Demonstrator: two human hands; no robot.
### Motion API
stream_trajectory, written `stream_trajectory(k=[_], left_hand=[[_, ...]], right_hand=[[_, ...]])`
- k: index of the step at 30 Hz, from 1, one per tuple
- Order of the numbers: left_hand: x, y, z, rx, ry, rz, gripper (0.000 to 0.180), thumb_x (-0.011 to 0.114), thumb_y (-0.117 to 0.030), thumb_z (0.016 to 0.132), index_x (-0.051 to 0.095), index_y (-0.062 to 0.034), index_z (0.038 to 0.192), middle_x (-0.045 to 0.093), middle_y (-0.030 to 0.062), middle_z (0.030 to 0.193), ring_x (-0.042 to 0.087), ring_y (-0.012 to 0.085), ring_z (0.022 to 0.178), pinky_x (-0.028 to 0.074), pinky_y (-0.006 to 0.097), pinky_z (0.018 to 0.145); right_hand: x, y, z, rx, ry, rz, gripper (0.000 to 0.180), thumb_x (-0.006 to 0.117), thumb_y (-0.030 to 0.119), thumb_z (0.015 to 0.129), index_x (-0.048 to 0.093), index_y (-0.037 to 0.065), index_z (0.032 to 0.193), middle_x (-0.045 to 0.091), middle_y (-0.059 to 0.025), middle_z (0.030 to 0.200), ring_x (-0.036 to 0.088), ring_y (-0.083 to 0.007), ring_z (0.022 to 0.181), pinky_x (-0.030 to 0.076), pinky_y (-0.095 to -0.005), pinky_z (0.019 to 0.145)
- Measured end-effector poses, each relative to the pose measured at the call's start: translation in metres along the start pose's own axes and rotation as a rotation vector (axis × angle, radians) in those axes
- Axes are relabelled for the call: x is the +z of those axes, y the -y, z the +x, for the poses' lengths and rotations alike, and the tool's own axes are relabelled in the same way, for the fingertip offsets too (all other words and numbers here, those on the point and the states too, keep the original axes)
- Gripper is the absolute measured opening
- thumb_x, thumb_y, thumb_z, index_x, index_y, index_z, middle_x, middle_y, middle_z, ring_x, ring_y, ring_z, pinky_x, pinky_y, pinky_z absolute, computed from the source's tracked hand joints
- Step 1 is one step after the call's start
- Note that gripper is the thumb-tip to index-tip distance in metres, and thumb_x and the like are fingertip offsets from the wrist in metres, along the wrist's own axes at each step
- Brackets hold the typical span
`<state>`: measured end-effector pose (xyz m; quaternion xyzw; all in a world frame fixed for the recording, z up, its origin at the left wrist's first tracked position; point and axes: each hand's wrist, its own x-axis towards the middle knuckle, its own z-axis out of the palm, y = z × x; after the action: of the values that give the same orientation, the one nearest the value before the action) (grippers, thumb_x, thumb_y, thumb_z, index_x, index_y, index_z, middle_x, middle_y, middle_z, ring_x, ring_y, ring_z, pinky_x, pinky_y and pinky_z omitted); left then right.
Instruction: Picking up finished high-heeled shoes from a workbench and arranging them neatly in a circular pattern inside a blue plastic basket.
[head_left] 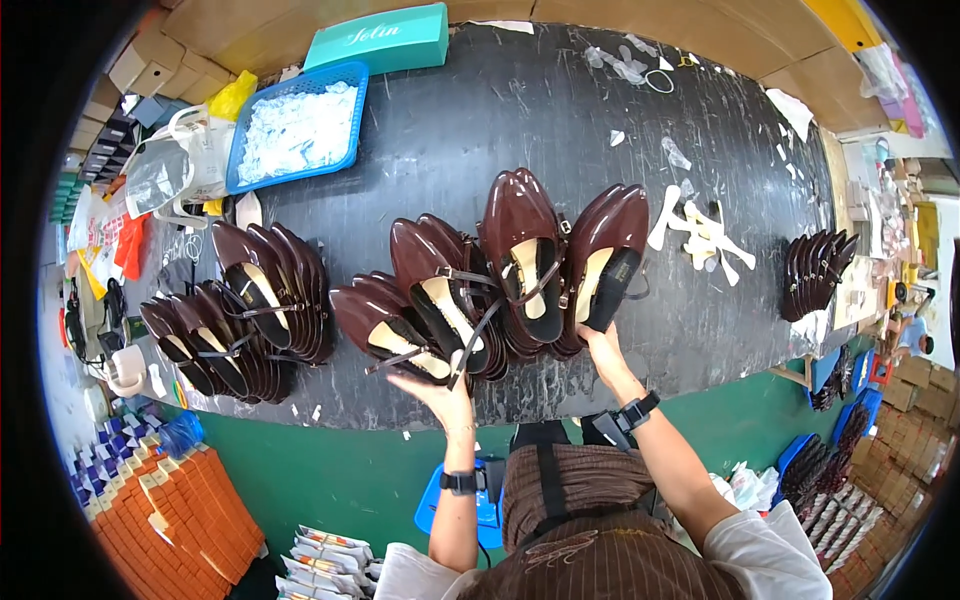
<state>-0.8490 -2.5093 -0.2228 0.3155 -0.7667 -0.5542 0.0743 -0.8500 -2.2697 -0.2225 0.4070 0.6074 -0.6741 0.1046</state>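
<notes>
Glossy dark burgundy strapped shoes stand nested in several rows on the black table point(440, 160), toes pointing away from me. My left hand point(440, 395) grips the heel end of the front left shoe point(385, 325), its thumb by a loose strap. At the right end of the same group, my right hand point(604, 352) is closed around the heel of another shoe point(612, 245). Between them stand shoes with beige and black insoles, such as the middle shoe point(523, 230). The fingers of both hands are partly hidden behind the heels.
Other shoe rows point(270, 290) stand to the left, and a smaller row point(818, 270) at the far right. Cream shoe-shaped inserts point(703, 238) lie beyond my right hand. At the back left are a blue basket point(362, 110) of white pieces and a turquoise box point(380, 38).
</notes>
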Motion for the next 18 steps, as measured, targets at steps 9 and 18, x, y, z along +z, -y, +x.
stream_trajectory(k=[9, 18], left_hand=[[0.063, -0.054, -0.064, -0.648, 0.528, -0.352, 0.086, 0.065, -0.043, 0.08, 0.021, 0.004, 0.137, 0.032, 0.0148, 0.138, 0.031, 0.0224, 0.127, 0.023, 0.034, 0.104], [0.123, -0.069, -0.071, -0.617, 0.353, 0.3, 0.078, 0.064, -0.028, 0.077, 0.02, -0.0013, 0.135, 0.028, 0.0351, 0.125, 0.039, 0.0458, 0.114, 0.034, 0.043, 0.095]], right_hand=[[-0.005, 0.002, -0.001, -0.073, 0.036, 0.002, 0.059, 0.058, 0.001, 0.075, 0.036, 0.003, 0.13, 0.051, -0.0118, 0.119, 0.047, -0.0212, 0.111, 0.035, -0.0302, 0.096], [-0.03, 0.0, -0.011, -0.142, -0.012, 0.066, 0.029, 0.061, 0.003, 0.077, 0.051, -0.001, 0.104, 0.055, -0.0044, 0.094, 0.05, -0.0149, 0.09, 0.039, -0.0275, 0.083]])
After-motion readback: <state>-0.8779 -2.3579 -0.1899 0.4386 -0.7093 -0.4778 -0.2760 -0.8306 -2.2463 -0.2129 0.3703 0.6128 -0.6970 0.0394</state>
